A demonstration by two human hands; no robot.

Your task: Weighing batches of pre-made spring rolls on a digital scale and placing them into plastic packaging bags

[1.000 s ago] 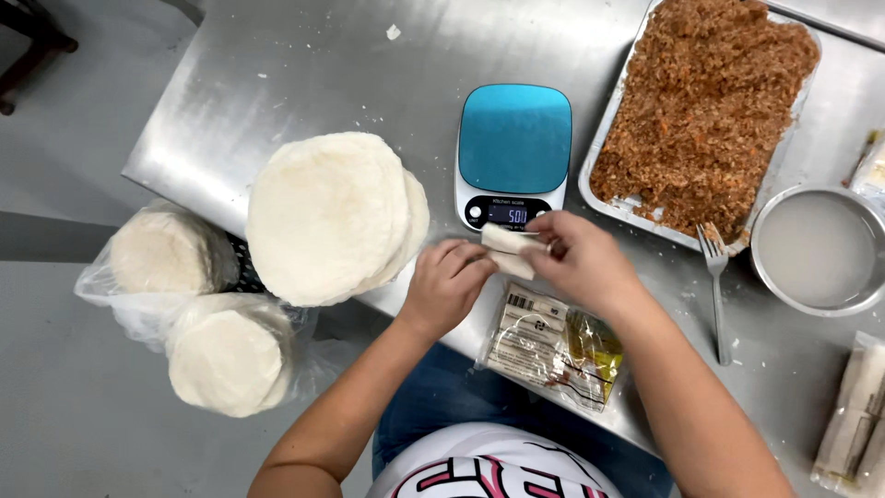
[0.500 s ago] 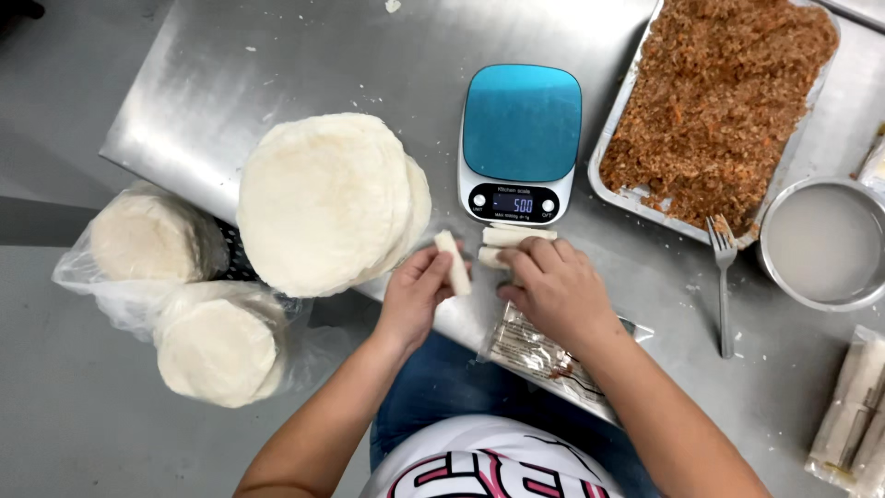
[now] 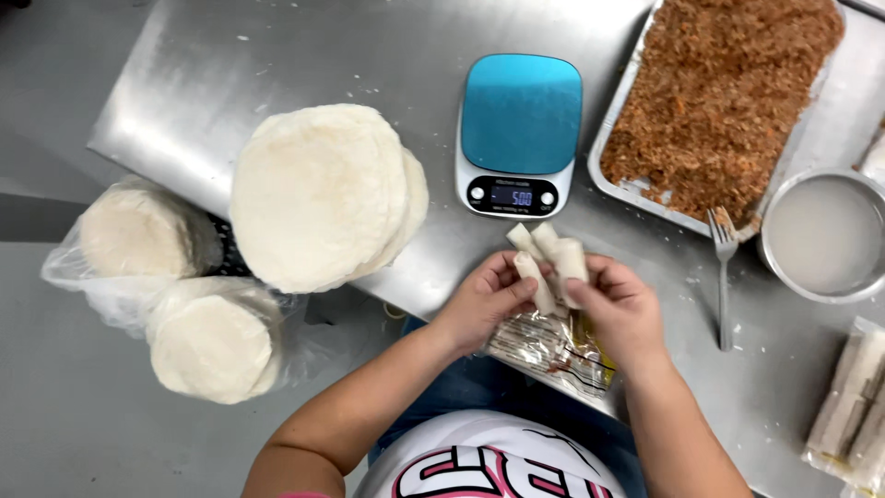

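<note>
I see my left hand pinching one pale rolled stick, my right hand closing its grip on another roll; both are lifted just above a clear packet at the near tabletop edge; the blue scale sits just beyond; a wrapper stack lies left; the filling tray is far right.

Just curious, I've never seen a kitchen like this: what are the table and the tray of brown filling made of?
Table: seemingly brushed steel, grey with soft glare. Tray: probably thin aluminium, with a dull silvery, slightly crinkled rim.
</note>
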